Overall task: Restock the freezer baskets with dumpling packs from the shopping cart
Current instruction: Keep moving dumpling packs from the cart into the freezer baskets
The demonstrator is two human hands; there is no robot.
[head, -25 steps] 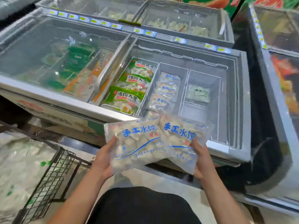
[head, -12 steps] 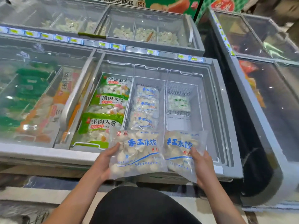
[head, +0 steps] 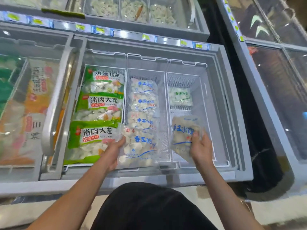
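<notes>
- Both dumpling packs, side by side at the freezer's edge earlier, now sit apart over separate baskets.
- Left hand (head: 113, 151) fingers clamp the blue-print pack (head: 138, 146) over the middle basket (head: 162, 103).
- Right hand (head: 200, 148) fingers pinch the second pack (head: 183, 130) over the right basket (head: 201, 103).

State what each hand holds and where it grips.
Left hand holds a blue-print dumpling pack by its left edge; right hand grips a second pack at its right side, above the right basket.

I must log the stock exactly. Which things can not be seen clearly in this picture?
- Head view: freezer section under the glass lid, packs blurred by glare.
- Small print on the pack in the right hand: motion blur.
- Middle basket front: left hand's pack covers it.
- Shopping cart: outside the frame.
</notes>
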